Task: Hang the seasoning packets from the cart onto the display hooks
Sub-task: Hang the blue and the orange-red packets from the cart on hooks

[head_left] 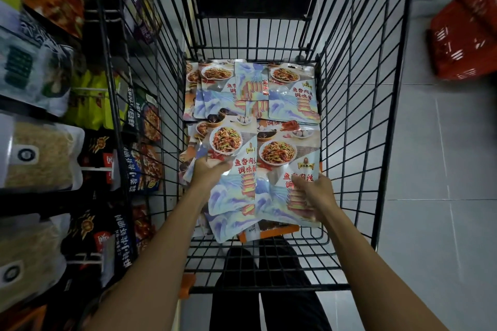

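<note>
Several seasoning packets (pixel 250 94), printed with blue waves, a red tower and a plate of stir-fry, lie in the black wire cart (pixel 357 121). My left hand (pixel 208 172) grips the left edge of one packet (pixel 231 169) near the cart's middle. My right hand (pixel 316 196) grips the lower right of another packet (pixel 285 166) beside it. Both packets are tilted up off the pile. The display hooks are mostly hidden behind hanging goods on the left; one white hook arm (pixel 88 168) shows.
The display rack on the left carries hanging bags: noodle packs (pixel 40 156), yellow-green packets (pixel 91 99) and dark crayfish seasoning packets (pixel 118 244). A red shopping basket (pixel 465 37) stands on the tiled floor at the upper right. My legs are below the cart.
</note>
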A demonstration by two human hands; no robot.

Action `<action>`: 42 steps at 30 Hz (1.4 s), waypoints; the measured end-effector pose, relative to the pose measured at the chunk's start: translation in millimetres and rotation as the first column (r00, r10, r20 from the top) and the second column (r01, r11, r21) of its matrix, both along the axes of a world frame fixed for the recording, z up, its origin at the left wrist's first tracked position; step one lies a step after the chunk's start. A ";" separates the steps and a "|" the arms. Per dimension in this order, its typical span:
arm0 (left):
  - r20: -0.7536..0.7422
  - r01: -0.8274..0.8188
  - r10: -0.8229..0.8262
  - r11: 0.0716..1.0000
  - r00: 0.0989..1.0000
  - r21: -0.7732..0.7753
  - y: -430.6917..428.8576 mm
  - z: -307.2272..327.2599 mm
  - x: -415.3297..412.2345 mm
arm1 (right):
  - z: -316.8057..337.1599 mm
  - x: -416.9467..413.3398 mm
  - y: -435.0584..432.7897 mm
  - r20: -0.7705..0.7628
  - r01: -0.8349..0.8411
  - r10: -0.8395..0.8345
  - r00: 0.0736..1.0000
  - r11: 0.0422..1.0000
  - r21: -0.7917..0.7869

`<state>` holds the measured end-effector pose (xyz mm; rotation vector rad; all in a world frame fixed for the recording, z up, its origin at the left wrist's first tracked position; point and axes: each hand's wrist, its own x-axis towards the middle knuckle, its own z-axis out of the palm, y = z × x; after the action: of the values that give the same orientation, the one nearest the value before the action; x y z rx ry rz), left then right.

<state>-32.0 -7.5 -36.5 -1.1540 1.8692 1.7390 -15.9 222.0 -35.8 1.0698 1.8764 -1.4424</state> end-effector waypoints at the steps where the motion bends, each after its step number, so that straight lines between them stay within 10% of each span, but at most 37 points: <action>1: -0.003 0.008 -0.008 0.999 1.000 0.038 2.1 -1.1 1.6 | 2.5 -0.5 -0.2 -0.010 -0.010 0.010 1.000 1.000 -0.001; 11: -0.218 0.072 -0.094 0.992 0.971 -0.107 -27.1 41.0 17.3 | 66.3 -17.2 -7.7 -0.154 -0.098 0.087 0.984 0.993 -0.067; 21: -0.519 -0.227 0.111 0.960 0.848 -0.164 -67.3 182.3 53.9 | 202.2 -58.2 -28.0 -0.439 -0.447 0.333 0.835 0.875 -0.187; 35: -0.869 -0.739 0.246 0.648 0.429 -0.181 -47.4 425.7 251.3 | 403.0 -16.0 -107.1 -0.762 -0.896 0.501 0.411 0.378 -0.235; 42: -0.928 -0.930 0.277 0.336 0.249 -0.149 -25.5 504.0 384.0 | 481.6 76.0 -171.7 -0.857 -0.972 0.462 0.229 0.062 -0.227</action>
<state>352.0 -33.0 467.5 -1.9906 3.1679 2.3046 60.1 50.3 445.8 -0.9741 1.3347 -1.5555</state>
